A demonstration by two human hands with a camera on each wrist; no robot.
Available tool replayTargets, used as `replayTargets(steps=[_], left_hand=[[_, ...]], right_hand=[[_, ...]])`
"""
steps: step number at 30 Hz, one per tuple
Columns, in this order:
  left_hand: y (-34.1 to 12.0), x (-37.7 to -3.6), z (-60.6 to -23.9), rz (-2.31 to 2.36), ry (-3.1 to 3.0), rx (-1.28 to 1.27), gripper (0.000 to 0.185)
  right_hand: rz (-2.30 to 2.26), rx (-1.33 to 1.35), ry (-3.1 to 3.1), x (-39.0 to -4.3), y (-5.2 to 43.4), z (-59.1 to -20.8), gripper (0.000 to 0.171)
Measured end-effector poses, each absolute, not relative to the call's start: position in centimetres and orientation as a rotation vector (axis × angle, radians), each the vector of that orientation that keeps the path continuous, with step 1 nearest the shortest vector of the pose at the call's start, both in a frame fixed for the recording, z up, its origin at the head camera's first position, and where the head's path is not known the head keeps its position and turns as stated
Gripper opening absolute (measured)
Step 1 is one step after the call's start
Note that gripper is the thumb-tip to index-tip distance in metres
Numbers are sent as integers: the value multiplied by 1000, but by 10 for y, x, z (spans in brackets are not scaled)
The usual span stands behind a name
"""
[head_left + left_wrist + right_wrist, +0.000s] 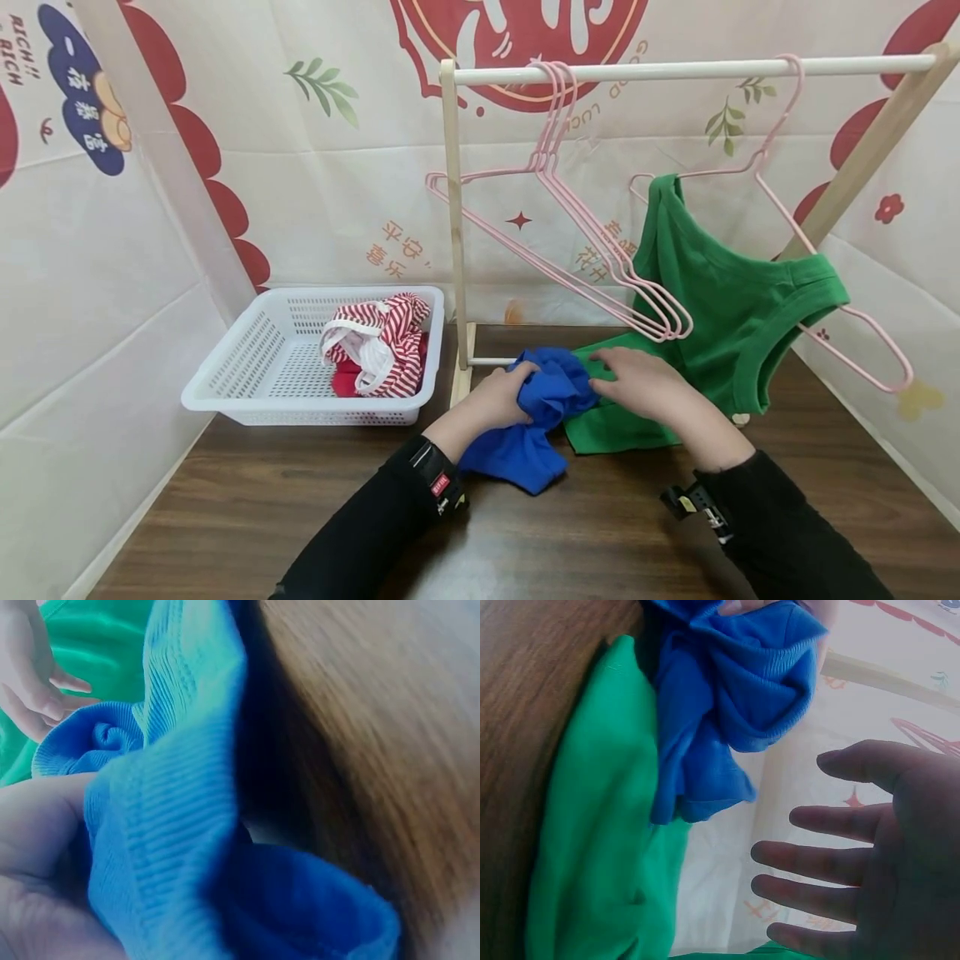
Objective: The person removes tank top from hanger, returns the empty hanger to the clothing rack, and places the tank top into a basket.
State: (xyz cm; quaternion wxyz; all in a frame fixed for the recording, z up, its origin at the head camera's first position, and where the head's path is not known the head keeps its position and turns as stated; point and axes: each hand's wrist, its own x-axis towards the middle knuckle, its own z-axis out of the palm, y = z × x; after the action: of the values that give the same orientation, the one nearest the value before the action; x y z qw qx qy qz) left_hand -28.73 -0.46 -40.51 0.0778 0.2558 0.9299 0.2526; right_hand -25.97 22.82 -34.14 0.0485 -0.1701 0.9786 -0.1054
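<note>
A crumpled blue ribbed garment [536, 417] lies on the dark wooden table [300, 508] under the rack. My left hand [501, 398] grips its bunched top; the blue garment [172, 847] fills the left wrist view, pressed against my palm. My right hand [637, 382] hovers beside it with straight fingers, holding nothing; the right wrist view shows its spread fingers [817, 862] apart from the blue garment [727, 697]. A green tank top [720, 308] hangs on a pink hanger [825, 275], its hem trailing onto the table under the blue cloth.
A wooden clothes rack [453, 225] carries several bare pink hangers [585, 233] on its white rail. A white plastic basket [247, 367] at the left holds a red-and-white striped garment [382, 337]. Printed fabric walls close in at the back and sides.
</note>
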Motion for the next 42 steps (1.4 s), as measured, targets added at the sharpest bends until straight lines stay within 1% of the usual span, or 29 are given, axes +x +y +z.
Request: replayTargets(steps=[8,16,30,36,42], left_hand=[[-11,-275,-383,844,2849,797,66],[-20,-267,-367,922,2872,765,64],[-41,-252,-337,1202,2923,778,58],[-52,-246,-320,1351,2906,740,54],[-62,-241,-306,1443,2949,722,56]], right_hand=[[-353,-503,3007,-253,230,-334,53],[-390,-518,3020,-248,233,-332,53],[-382,-576,3071,-239,229,-327,51],[-393,-604,3090,-234,225,-325,49],[-390,-628,3111,-229,221,-322,50]])
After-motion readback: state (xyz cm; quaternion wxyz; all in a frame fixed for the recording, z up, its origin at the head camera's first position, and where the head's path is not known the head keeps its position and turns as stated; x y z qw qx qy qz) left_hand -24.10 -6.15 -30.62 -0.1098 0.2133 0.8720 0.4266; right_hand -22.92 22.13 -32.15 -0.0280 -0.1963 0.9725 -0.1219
